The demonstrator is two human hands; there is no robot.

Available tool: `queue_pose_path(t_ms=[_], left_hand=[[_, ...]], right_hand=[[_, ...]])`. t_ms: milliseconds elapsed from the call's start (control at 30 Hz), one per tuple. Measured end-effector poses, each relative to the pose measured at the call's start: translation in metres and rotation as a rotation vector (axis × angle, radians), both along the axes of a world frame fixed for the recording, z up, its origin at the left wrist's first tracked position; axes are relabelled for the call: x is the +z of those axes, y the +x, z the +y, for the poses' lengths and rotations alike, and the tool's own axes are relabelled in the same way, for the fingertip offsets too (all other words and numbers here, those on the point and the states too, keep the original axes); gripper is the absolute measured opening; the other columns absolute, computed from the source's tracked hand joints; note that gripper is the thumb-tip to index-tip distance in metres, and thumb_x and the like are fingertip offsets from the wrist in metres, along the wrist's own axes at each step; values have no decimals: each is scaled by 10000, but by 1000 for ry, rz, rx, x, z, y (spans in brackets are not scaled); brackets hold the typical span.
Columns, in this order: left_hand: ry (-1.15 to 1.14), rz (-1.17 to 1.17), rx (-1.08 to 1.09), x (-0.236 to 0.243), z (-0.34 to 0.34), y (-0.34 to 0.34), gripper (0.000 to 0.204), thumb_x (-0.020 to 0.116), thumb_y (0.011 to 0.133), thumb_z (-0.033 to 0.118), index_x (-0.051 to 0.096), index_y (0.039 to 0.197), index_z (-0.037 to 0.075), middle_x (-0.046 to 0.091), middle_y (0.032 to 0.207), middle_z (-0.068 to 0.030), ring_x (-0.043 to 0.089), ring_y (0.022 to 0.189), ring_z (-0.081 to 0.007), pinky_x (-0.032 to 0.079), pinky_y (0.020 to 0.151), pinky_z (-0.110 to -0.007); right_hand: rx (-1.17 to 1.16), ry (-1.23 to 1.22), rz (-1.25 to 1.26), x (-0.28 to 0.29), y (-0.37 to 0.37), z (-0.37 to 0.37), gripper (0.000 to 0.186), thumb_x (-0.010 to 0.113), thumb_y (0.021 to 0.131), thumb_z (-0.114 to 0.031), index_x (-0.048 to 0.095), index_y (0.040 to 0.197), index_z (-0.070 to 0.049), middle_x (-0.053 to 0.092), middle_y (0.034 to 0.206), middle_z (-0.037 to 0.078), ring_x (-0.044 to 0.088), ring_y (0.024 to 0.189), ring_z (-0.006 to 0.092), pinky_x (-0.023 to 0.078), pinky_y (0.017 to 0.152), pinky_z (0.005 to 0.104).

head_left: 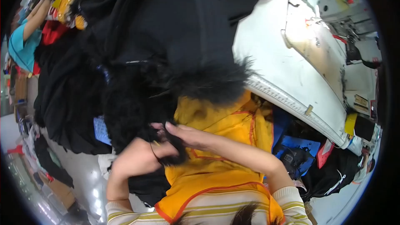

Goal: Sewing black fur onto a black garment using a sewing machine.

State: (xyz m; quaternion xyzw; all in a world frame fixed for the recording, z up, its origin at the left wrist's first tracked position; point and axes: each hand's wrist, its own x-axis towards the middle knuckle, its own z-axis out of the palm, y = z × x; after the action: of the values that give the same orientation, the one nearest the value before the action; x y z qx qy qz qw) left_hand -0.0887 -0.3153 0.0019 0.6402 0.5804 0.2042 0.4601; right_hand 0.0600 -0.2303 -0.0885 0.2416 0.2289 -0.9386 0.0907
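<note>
Black, fluffy-trimmed garment point(179, 25) lies ahead and leftward of the hands, its feathery trim point(212, 83) running crosswise. Left hand point(167, 147) and right hand point(184, 135) meet at dark fluff; blur hides whether they grip it. Below the white tabletop point(262, 37), a blue tray-like holder point(307, 143) bears something dark.

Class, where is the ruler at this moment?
In the head view, the ruler lies right of centre along the near edge of the white table, slanting down rightward from beside the black fur, with the orange apron to its lower left.
</note>
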Motion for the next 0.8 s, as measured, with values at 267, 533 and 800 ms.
queue_pose_path(t_ms=[267, 533, 800], left_hand=[[11, 866, 56, -37, -16, -2, 183, 561, 668, 14, 600, 836, 76, 591, 626, -129, 615, 599, -301, 486, 546, -390], [329, 1161, 480, -8, -22, -86, 84, 570, 786, -13, 539, 843, 40, 584, 806, -89, 605, 769, -291, 471, 628, -382], [451, 482, 1054, 13, -78, -156, 280, 407, 820, -78, 599, 1010, -7, 629, 945, -38, 562, 947, -113, 420, 868, -230]], right_hand=[[-271, 277, 54, -6, 105, 21, 362, 478, 969, -312, 581, 1072, 20, 608, 1082, 86, 537, 1069, 162, 388, 964, 286], [-280, -172, 187, -11, 72, 2, 188, 512, 954, -219, 558, 967, -38, 556, 1198, 132, 490, 1182, 232, 354, 1044, 370], [-462, -332, 199, -21, 76, 2, 359, 511, 909, -490, 558, 856, -138, 595, 973, 39, 482, 1087, 215, 306, 996, 396]])
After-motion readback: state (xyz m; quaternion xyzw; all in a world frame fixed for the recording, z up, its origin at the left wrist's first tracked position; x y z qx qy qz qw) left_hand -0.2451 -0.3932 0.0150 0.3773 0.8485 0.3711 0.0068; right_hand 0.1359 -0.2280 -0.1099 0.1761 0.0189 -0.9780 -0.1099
